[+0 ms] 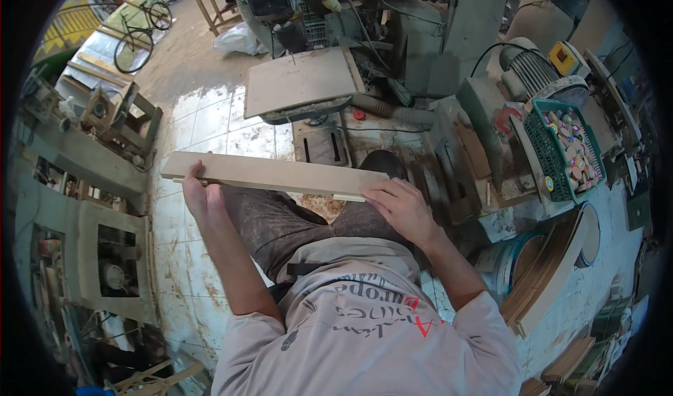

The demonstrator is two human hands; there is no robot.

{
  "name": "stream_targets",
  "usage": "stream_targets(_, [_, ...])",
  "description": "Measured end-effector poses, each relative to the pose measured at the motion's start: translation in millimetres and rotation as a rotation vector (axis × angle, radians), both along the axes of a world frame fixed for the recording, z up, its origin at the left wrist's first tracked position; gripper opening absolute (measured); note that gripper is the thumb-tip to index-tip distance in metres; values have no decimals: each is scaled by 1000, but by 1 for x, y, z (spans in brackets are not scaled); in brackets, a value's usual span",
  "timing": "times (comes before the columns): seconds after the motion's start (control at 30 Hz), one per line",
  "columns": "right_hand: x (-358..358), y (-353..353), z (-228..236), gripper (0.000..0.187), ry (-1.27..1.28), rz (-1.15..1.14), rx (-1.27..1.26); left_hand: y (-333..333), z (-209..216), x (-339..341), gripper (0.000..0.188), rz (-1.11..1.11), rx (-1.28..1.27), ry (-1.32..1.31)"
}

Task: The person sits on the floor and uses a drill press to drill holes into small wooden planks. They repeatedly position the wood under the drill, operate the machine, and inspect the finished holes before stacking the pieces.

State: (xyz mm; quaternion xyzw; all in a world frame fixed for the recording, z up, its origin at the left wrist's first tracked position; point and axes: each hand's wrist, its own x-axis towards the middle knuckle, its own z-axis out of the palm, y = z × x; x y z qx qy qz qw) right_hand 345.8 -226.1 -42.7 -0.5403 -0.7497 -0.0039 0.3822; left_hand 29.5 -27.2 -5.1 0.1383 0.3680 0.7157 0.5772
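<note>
Holding a long pale board (273, 171) crosswise above the lap, both ends gripped — left hand (204, 194) wrapped from below at the left end, a fingertip on its upper face; right hand (402, 206) with fingers closed on the right end. Farther out: green basket (542, 145) of small colourful pieces at right, machine table (298, 84) ahead. Far upper left — a bicycle (133, 43), upright.

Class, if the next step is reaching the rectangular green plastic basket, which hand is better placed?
Probably the right hand: though gripping the long pale wooden board, it is nearer the green plastic basket. The left hand, also gripping, is farther away.
</note>
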Motion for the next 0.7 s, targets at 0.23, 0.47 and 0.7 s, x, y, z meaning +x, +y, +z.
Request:
stream_targets(0.23, [-2,4,-10,12,15,-9,-11,3,-3,-1,55,3,-3,21])
stream_targets(0.47, [30,19,-24,26,446,-202,-133,6,-9,-10,56,23,0,-21])
stream_targets(0.7, [34,7,-9,52,344,118,-368,15,-8,-27,51,-50,-77,-54])
